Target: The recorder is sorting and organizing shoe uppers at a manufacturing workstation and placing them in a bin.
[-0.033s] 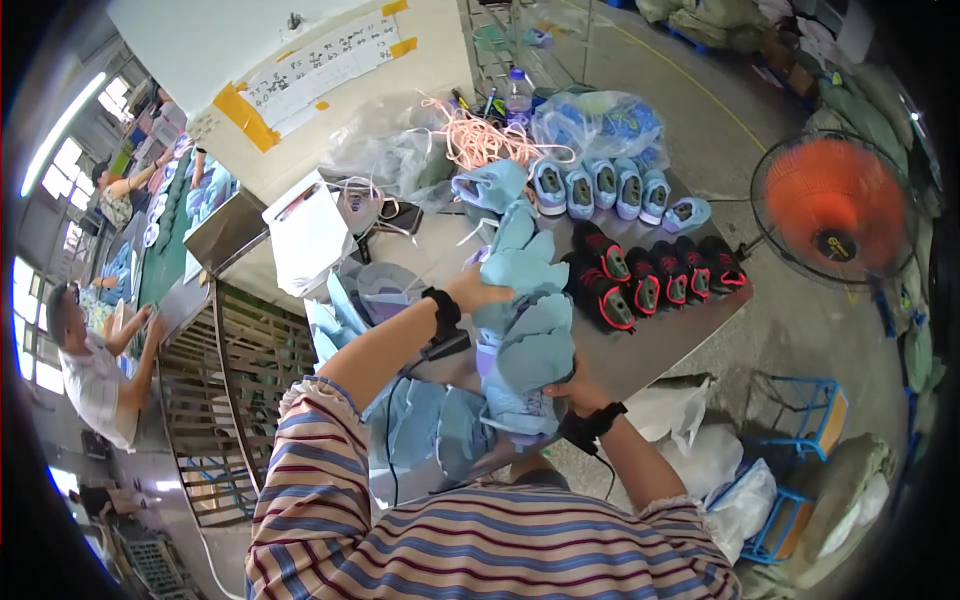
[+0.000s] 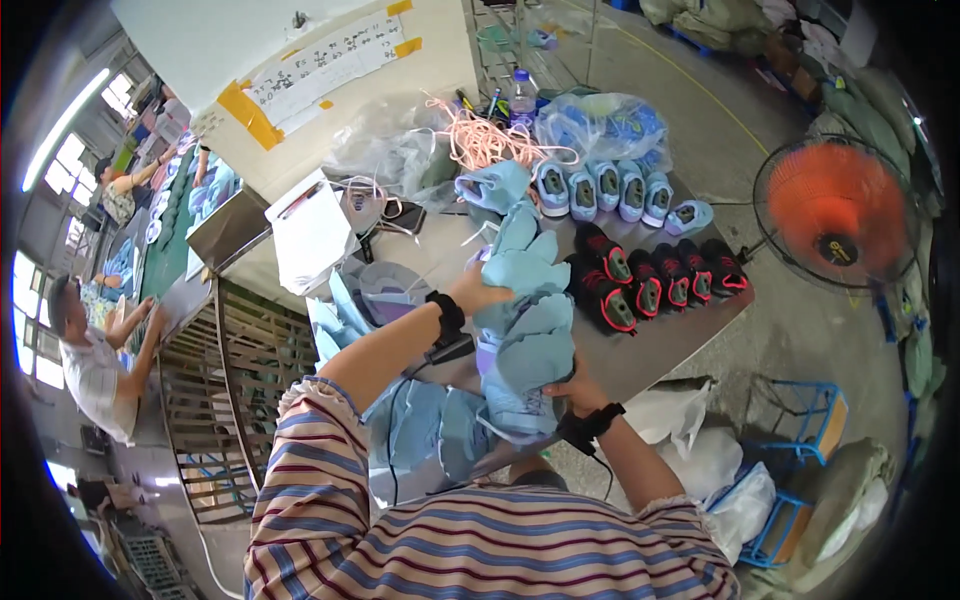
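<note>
A row of overlapping light blue shoe uppers (image 2: 535, 355) runs toward me along the middle of the table. My left hand (image 2: 478, 292) grips the edge of this row about halfway along, thumb on top. At the near end, my right hand (image 2: 577, 388) has its fingers round the side of a laced light blue upper (image 2: 520, 410); part of its grip is hidden underneath. More light blue uppers (image 2: 425, 425) lie by the table's near edge, below my left forearm. Dark bands with small boxes and cables are on both wrists.
Blue shoes (image 2: 607, 190) and black-and-red shoes (image 2: 660, 275) line the right side of the metal table (image 2: 660, 345). Behind are pink laces (image 2: 490, 140), a bottle (image 2: 522, 98) and paper sheets (image 2: 312, 240). A caged fan (image 2: 835, 215) stands right; a co-worker (image 2: 100, 370) works left.
</note>
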A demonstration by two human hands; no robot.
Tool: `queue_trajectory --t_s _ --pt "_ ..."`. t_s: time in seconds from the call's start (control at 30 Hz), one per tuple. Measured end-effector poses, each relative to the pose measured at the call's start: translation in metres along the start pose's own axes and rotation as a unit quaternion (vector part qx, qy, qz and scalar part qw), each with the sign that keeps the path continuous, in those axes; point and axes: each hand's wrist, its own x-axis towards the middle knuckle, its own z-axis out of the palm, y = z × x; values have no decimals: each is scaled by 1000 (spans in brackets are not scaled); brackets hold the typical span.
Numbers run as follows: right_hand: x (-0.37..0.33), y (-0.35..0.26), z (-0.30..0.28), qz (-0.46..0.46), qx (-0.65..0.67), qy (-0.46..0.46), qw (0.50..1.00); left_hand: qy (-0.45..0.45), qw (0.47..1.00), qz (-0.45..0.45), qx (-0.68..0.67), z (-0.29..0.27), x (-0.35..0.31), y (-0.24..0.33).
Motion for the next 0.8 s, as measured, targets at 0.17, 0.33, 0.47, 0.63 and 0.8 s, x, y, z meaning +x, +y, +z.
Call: queue_trajectory --t_s 0.17,0.33,0.47,0.63,0.8 --pt "-15 -30 16 -106 -109 48 987 65 983 1 -172 -5 -36 24" --pt "-61 -147 60 -385 -533 150 738 20 880 263 -395 -65 -129 107" --pt "-82 -187 105 -543 -640 149 523 121 913 389 -30 -113 -198 75" --pt "-129 -174 194 -577 -666 68 468 -40 908 369 -194 -118 -306 5" --pt "-115 -160 306 -498 -694 -182 488 96 870 275 -397 -142 -389 -47"
